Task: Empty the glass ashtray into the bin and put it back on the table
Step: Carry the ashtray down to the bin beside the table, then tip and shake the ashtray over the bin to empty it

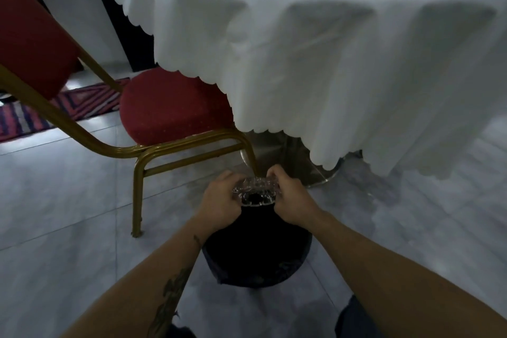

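arms: bare, no sleeves | left forearm (170,293): dark tattoos

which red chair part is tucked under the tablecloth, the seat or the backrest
The seat: its far edge sits beneath the tablecloth hem. The backrest stands clear at far left.

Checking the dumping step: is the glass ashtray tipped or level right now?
Tipped. Both hands, left hand and right hand, hold the glass ashtray on edge over the dark bin.
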The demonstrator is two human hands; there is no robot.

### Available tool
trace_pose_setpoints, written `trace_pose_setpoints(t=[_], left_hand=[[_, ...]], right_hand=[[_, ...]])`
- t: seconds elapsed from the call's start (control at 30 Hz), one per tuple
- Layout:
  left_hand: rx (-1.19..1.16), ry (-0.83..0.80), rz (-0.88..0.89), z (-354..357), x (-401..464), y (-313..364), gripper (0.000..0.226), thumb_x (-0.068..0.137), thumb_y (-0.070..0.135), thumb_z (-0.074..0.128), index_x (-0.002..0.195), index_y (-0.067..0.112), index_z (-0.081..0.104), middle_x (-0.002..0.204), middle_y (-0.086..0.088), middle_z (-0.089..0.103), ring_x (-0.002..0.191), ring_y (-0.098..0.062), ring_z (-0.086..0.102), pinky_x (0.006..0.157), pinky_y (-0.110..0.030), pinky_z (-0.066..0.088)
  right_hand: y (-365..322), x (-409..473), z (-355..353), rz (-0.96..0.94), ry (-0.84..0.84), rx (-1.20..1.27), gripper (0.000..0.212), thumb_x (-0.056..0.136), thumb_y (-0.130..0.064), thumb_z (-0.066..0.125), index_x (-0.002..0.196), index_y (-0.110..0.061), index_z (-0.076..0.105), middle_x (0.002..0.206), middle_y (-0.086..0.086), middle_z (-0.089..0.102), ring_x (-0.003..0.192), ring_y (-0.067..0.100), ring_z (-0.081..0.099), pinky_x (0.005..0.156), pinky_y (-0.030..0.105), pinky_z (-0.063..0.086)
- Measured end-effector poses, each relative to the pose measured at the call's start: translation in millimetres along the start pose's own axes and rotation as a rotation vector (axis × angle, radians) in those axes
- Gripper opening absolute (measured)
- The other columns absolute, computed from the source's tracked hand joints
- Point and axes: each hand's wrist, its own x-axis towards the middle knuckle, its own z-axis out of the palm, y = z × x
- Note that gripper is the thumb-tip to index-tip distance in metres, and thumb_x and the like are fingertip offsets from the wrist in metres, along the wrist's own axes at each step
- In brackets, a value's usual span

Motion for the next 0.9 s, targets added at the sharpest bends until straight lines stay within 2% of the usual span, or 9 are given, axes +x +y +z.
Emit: trace_pose_setpoints(t=[0.1,0.2,0.3,0.43,0.6,0.73,0.9], left_hand=[[0.047,0.02,0.073,1,-1,-4,0.044,0.072,0.009,0.056,0.115,0.013,0.064,0.112,-0.007,0.063,0.101,-0.024,0.06,0.083,-0.035,0.051],[0.128,0.028,0.148,4,-7,-10,0.044,0.073,0.004,0.061,0.115,0.017,0.059,0.112,-0.005,0.063,0.1,-0.024,0.06,0.083,-0.03,0.048],[0.185,0.015,0.217,5,-19,-15,0.045,0.074,0.007,0.064,0.116,0.021,0.054,0.112,-0.004,0.063,0.099,-0.025,0.059,0.083,-0.033,0.049],[0.239,0.001,0.3,3,-26,-19,0.044,0.076,0.006,0.06,0.118,0.016,0.054,0.117,-0.007,0.062,0.099,-0.029,0.058,0.083,-0.039,0.054],[0.345,-0.08,0.296,4,-31,-23,0.045,0.078,0.014,0.048,0.123,0.018,0.05,0.128,-0.006,0.058,0.112,-0.029,0.056,0.077,-0.046,0.058],[0.389,-0.083,0.329,2,-31,-20,0.043,0.08,0.014,0.045,0.122,0.017,0.05,0.128,-0.007,0.058,0.114,-0.029,0.055,0.075,-0.045,0.059],[0.464,-0.07,0.444,-5,-25,-15,0.038,0.085,0.015,0.042,0.122,0.017,0.048,0.13,-0.009,0.057,0.117,-0.029,0.053,0.069,-0.044,0.061]], right_hand=[[1,1,3,-0.064,0.075,-0.06,0.049,0.079,0.007,0.06,0.106,-0.03,0.042,0.091,0.003,0.067,0.08,0.023,0.067,0.069,0.041,0.057],[2,-5,9,-0.126,0.091,-0.09,0.048,0.079,0.007,0.064,0.109,-0.026,0.044,0.1,0.004,0.066,0.087,0.023,0.066,0.073,0.043,0.059],[6,-12,15,-0.211,0.096,-0.158,0.047,0.079,0.003,0.067,0.112,-0.021,0.045,0.108,0.004,0.064,0.093,0.027,0.065,0.076,0.048,0.059],[12,-16,21,-0.274,0.108,-0.239,0.049,0.076,0.002,0.069,0.117,-0.016,0.049,0.113,0.008,0.065,0.098,0.03,0.063,0.081,0.045,0.057],[17,-20,26,-0.306,0.156,-0.256,0.048,0.076,-0.001,0.069,0.119,-0.013,0.052,0.114,0.01,0.065,0.102,0.031,0.061,0.083,0.044,0.056],[18,-22,26,-0.31,0.179,-0.28,0.047,0.074,0.001,0.07,0.115,-0.013,0.051,0.114,0.009,0.063,0.102,0.028,0.059,0.084,0.044,0.056],[27,-23,29,-0.364,0.219,-0.296,0.049,0.072,0.003,0.067,0.116,-0.009,0.051,0.116,0.009,0.058,0.1,0.025,0.056,0.08,0.036,0.054]])
